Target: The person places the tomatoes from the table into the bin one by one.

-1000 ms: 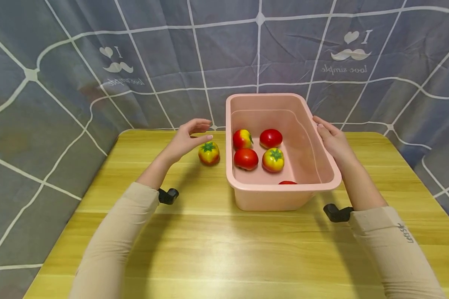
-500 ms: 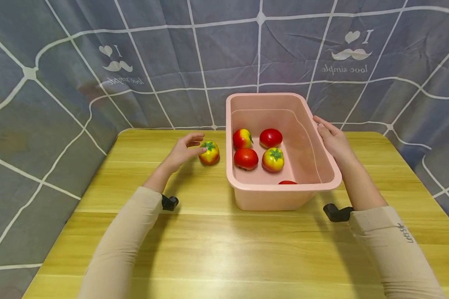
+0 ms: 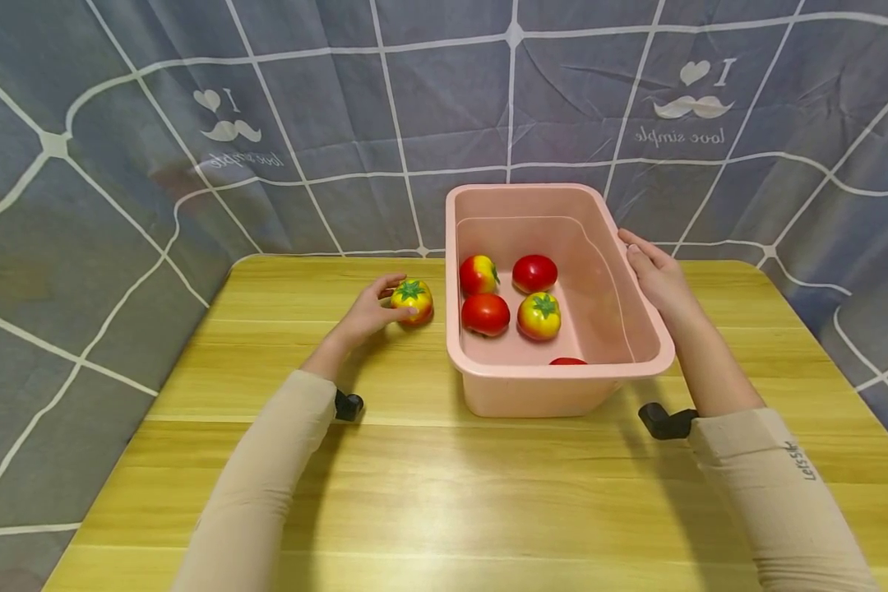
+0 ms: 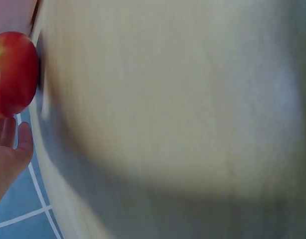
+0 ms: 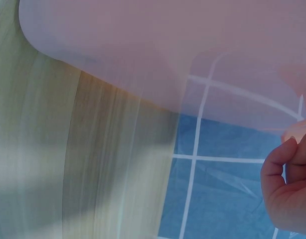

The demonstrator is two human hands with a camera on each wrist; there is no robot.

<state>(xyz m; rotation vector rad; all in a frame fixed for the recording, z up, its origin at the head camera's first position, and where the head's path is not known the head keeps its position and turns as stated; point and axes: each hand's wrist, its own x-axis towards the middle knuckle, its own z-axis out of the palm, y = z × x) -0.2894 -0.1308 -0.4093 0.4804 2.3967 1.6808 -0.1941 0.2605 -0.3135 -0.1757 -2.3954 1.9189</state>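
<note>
My left hand (image 3: 366, 316) is at a yellow-red tomato (image 3: 413, 302) with a green leaf top, on the table left of a pink plastic bin (image 3: 562, 372). The thumb lies on its near side and the other fingers reach behind it. From the left wrist, the tomato (image 4: 16, 74) looks mostly red and partly hides the fingers; one finger stands apart from it. At the bin's right rim, my right hand (image 3: 659, 279) grips the edge. The right wrist view shows curled fingers of the right hand (image 5: 292, 184) beside the bin's pink wall (image 5: 118, 45).
Inside the bin lie several tomatoes, among them a red one (image 3: 535, 274) and a yellow-red one (image 3: 539, 316). The near wall hides most of another tomato (image 3: 567, 361). A grey curtain (image 3: 326, 115) with white lines hangs behind the wooden table (image 3: 429, 493).
The left hand has come down and toward me, from above and behind the tomato to its left side, with thumb and fingers around it. The right hand and bin have stayed put.
</note>
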